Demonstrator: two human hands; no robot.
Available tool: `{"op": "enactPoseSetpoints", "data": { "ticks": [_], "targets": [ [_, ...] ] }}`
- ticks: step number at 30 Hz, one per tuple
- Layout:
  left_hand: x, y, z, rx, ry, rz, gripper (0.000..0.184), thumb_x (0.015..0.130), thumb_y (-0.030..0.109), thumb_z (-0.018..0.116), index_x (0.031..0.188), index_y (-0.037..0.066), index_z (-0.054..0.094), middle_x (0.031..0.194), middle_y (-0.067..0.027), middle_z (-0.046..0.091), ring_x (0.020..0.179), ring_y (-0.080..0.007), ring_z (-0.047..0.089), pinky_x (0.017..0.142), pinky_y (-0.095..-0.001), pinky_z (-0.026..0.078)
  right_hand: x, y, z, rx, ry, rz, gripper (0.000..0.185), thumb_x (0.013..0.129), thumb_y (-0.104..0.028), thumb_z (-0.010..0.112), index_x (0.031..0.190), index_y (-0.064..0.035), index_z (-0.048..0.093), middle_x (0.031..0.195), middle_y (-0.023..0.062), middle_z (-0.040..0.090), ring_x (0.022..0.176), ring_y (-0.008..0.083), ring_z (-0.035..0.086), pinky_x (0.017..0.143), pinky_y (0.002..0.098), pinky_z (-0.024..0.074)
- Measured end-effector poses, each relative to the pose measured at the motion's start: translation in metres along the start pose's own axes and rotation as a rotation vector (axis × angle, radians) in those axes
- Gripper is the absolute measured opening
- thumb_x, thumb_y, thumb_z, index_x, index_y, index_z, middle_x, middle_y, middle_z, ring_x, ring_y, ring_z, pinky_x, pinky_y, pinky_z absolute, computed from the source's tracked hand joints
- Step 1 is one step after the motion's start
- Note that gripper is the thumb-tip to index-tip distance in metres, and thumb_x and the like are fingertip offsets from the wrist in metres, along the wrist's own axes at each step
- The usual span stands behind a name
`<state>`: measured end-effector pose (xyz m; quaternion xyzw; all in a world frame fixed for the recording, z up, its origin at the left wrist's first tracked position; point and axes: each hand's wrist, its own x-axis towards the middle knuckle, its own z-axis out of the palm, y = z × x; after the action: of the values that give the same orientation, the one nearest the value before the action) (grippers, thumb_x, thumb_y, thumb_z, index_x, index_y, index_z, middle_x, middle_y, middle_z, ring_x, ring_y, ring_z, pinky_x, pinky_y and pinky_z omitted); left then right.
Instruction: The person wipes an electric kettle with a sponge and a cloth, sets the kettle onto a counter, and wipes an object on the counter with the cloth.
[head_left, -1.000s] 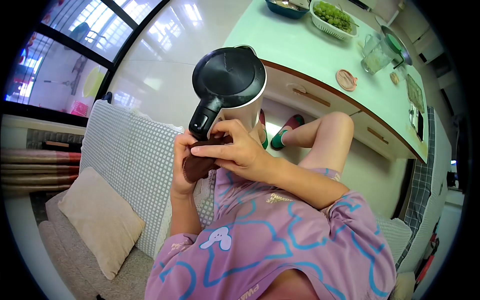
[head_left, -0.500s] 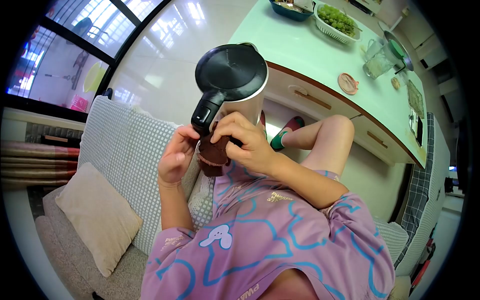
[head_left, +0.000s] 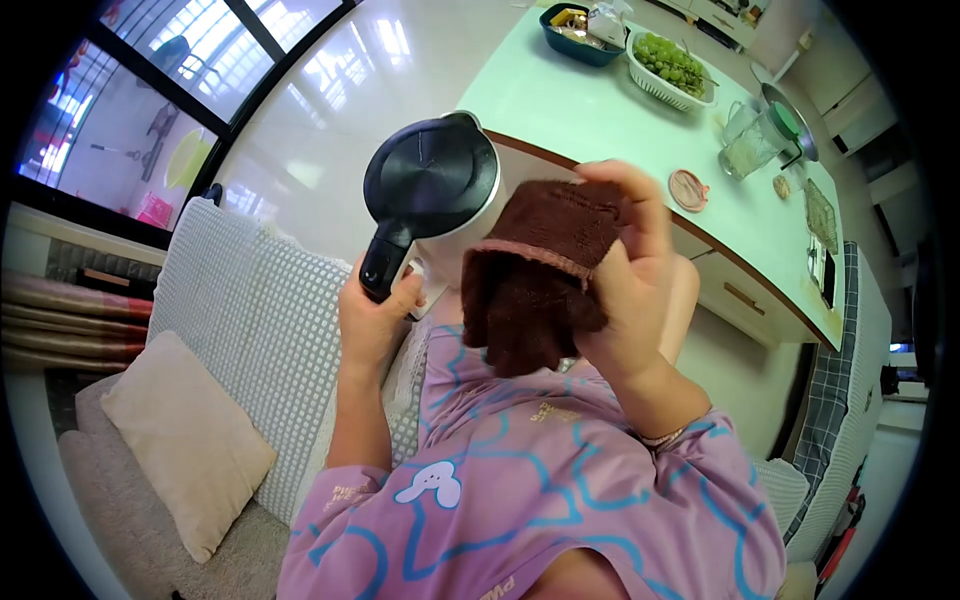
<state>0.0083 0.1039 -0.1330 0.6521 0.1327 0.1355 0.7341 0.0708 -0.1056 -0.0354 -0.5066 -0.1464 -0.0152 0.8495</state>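
A kettle [head_left: 430, 180] with a black lid and a pale body stands upright in front of me, its black handle toward my left. My left hand [head_left: 375, 315] is wrapped round that handle from below. A bunched dark brown cloth [head_left: 540, 260] with a lighter edge hangs to the right of the kettle. My right hand [head_left: 635, 280] pinches the cloth at its right side, fingers bent over it. The cloth's left edge is close to the kettle's body; whether they touch is unclear.
A pale green table [head_left: 570, 120] carries a white basket [head_left: 665, 92] of green grapes, a blue tray [head_left: 575, 45], a jug with a green lid [head_left: 765, 140] and a pink round lid [head_left: 688, 190]. A cushion [head_left: 190, 440] lies on the sofa at left.
My right hand has pulled the brown cloth off the handle area, up and to the right. My left hand, open half a second ago, has closed on the handle. The kettle has shifted slightly left.
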Motion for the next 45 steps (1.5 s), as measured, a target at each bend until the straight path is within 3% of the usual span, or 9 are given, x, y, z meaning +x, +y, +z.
{"op": "enactPoseSetpoints", "data": {
  "ticks": [5,8,13,16,19,26,28,30,45],
  "targets": [
    [0.0,-0.058,-0.008,0.579,0.014,0.323,0.042,0.081,0.016,0.078,0.117,0.002,0.062,0.099,-0.0038,0.069,0.093,-0.0209,0.067,0.078,-0.0314,0.053,0.014,0.019,0.015,-0.564,-0.621,-0.425,0.032,0.093,-0.015,0.064,0.122,-0.0066,0.054,0.136,0.0151,0.054,0.129,0.028,0.051,0.106,0.0457,0.0418],
    [-0.012,-0.029,0.021,0.064,-0.062,0.313,0.059,0.078,0.019,0.082,0.128,0.002,0.055,0.124,-0.0057,0.061,0.112,-0.0208,0.06,0.092,-0.0326,0.049,0.023,0.053,0.021,-1.122,-0.859,-0.631,0.035,0.093,-0.036,0.06,0.117,-0.0102,0.063,0.14,0.0106,0.053,0.14,0.0344,0.038,0.116,0.0514,0.0259],
    [-0.019,-0.026,0.017,0.509,0.01,0.336,0.026,0.07,0.012,0.076,0.09,0.001,0.062,0.068,-0.0018,0.058,0.06,-0.0107,0.052,0.056,-0.029,0.045,0.067,0.058,0.014,-1.247,-0.637,-0.708,0.036,0.089,-0.038,0.058,0.115,-0.0144,0.065,0.13,0.01,0.057,0.129,0.0306,0.045,0.106,0.0475,0.0332],
    [-0.019,-0.025,0.026,0.5,0.038,0.437,0.03,0.067,0.013,0.083,0.08,0.005,0.057,0.061,-0.0043,0.052,0.052,-0.0148,0.048,0.051,-0.0309,0.042,0.105,0.048,0.008,-1.482,-0.677,-0.126,0.036,0.092,-0.042,0.053,0.109,-0.0156,0.071,0.109,0.0103,0.068,0.108,0.0322,0.059,0.089,0.0442,0.0474],
    [-0.01,-0.021,0.02,0.521,0.081,0.438,0.032,0.066,0.012,0.083,0.081,0.004,0.056,0.061,-0.0034,0.051,0.052,-0.0134,0.047,0.05,-0.0304,0.041,0.138,0.037,-0.013,-1.023,-0.683,0.249,0.044,0.097,-0.046,0.05,0.102,-0.01,0.075,0.094,0.0107,0.074,0.083,0.0301,0.067,0.083,0.0375,0.0514],
    [-0.006,0.042,0.01,-0.316,-0.141,0.346,0.018,0.083,0.015,0.06,0.071,0.003,0.054,0.049,0.0009,0.043,0.036,-0.0118,0.038,0.037,-0.0239,0.034,0.13,0.022,-0.037,0.488,-0.502,0.8,0.039,0.095,-0.038,0.062,0.114,-0.0046,0.068,0.105,0.0088,0.072,0.098,0.0178,0.067,0.091,0.0329,0.0522],
    [0.0,0.065,0.01,-0.55,-0.204,0.308,0.026,0.091,0.024,0.06,0.071,0.008,0.054,0.049,0.0032,0.04,0.035,-0.0109,0.036,0.035,-0.024,0.034,0.111,0.029,-0.037,0.425,-0.207,0.54,0.043,0.095,-0.045,0.061,0.111,-0.0068,0.069,0.1,0.0062,0.073,0.09,0.0174,0.068,0.086,0.0318,0.0541],
    [0.0,0.082,0.012,-0.524,-0.053,0.32,0.031,0.094,0.033,0.06,0.074,0.01,0.055,0.047,0.005,0.036,0.035,-0.008,0.034,0.033,-0.0221,0.034,0.105,0.029,-0.05,0.14,-0.38,0.778,0.057,0.093,-0.056,0.061,0.124,-0.0073,0.064,0.118,0.0048,0.066,0.099,0.0114,0.063,0.087,0.0279,0.0516],
    [0.001,0.098,0.055,-0.324,-0.198,0.647,0.021,0.1,0.025,0.054,0.097,0.005,0.057,0.055,0.0066,0.03,0.04,-0.0031,0.022,0.035,-0.0209,0.022,0.001,0.076,-0.058,0.486,-0.152,0.376,0.054,0.099,-0.041,0.053,0.135,-0.0014,0.046,0.127,0.0087,0.057,0.115,0.0175,0.053,0.099,0.0333,0.042]
  ]
}}
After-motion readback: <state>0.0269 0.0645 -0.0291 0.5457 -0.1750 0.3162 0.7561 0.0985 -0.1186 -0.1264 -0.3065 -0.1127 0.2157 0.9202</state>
